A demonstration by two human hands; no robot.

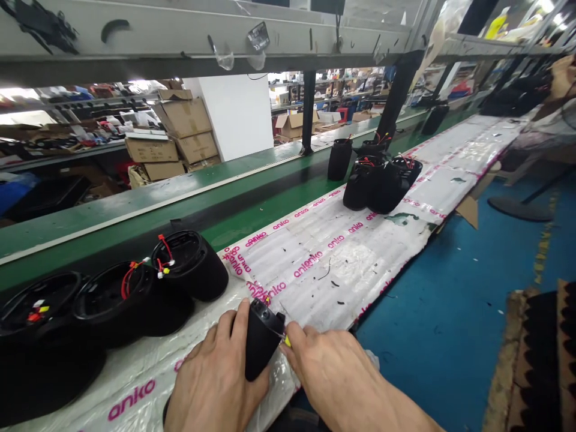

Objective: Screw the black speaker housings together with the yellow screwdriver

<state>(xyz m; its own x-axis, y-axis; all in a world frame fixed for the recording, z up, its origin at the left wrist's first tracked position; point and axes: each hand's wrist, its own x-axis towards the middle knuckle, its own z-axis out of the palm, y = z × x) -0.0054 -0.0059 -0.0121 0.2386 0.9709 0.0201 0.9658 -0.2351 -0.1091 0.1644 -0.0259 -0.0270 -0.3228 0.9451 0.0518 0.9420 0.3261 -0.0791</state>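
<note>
As hands (218, 372) grip, black housing (260, 345), tilted away

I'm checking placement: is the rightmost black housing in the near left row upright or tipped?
Upright: the black housing stands with its recessed end up, red wires showing there.

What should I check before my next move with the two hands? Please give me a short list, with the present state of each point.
1. Left hand has a grip on the small black housing: ok.
2. Right hand holds the thin item with a yellow part at the housing's edge: ok.
3. Tip of the thin item properly seated: cannot tell, too small to see.
4. Printed sheet free of scraps: not ok, dark scraps lie on it.
5. Red wires tucked inside the nearby larger housing: not ok, they reach over its rim.
</note>
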